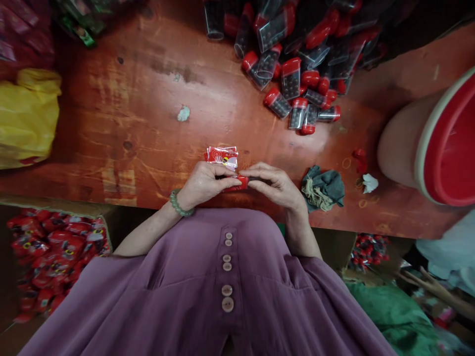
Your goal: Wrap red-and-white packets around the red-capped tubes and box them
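Close in front of my body, both hands meet over a small red piece (239, 183) at the table's near edge. My left hand (208, 182), with a green bead bracelet (180, 203) at the wrist, pinches its left part, which looks like a red printed wrapper sleeve. The fingers of my right hand (275, 184) close on its right end. Something dark shows between them, apparently a small container like those in the pile; the fingers hide most of it. Just beyond my left fingertips lies a short stack of flat red printed wrappers (221, 155).
Clear containers with red caps and dark balls (291, 79) are heaped at the back. Right are a grey-green cloth (323, 188) and a red-lidded bucket (401, 133). A yellow bag (27, 118) lies left. Below, a box holds red-wrapped packs (61, 252). Another person's hand (426, 284) shows lower right.
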`<state>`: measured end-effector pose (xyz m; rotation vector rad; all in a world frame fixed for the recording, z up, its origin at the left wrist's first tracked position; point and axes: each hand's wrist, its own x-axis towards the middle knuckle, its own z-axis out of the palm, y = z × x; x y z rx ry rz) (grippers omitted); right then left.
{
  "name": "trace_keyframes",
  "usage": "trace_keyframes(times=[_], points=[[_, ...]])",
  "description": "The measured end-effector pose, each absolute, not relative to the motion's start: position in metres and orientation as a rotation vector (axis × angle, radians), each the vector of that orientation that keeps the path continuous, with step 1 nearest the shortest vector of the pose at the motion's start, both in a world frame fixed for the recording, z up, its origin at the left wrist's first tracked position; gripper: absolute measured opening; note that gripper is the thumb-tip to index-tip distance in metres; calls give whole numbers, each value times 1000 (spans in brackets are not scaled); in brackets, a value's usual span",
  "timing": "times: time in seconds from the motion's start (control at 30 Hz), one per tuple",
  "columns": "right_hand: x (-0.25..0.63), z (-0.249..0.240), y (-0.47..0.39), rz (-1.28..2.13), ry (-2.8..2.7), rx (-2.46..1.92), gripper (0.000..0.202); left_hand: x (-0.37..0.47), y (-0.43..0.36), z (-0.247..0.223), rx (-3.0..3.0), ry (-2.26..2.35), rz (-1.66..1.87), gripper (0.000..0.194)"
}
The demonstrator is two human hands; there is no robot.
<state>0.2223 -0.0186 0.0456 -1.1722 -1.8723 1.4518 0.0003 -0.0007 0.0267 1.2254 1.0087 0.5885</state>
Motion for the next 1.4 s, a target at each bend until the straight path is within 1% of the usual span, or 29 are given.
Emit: trace_keyframes(times=[0.1,0.3,0.5,0.6,0.73,0.87,1.0,1.27,1.4], points=[[222,44,-16,1532,-1851,-1112,26,0,0,25,1140,959,518,17],[218,47,-8,1569,-1942,-1107,23,0,4,23,1048,914,471,17],[219,50,0,1748,-1937,-1114,25,2,5,19,1050,908,437,21],[220,50,0,1715,-1969,-1089,25,2,4,20,1035,900,450,22],[219,51,-5,1722,-1861,-1125,25,-3,0,25,1100,966,491,24],[214,52,-9,1580,-1925,-1109,23,-10,-4,30,1169,978,457,25],[212,51,-10,1525,-1985,-1076,26,-12,-7,30,1170,984,453,21],[212,57,3,1528,-2202,-984,31,-7,-8,24,1174,954,506,16],[208,57,7,1526,-2220,-961,28,-11,-6,25,1156,959,494,19]])
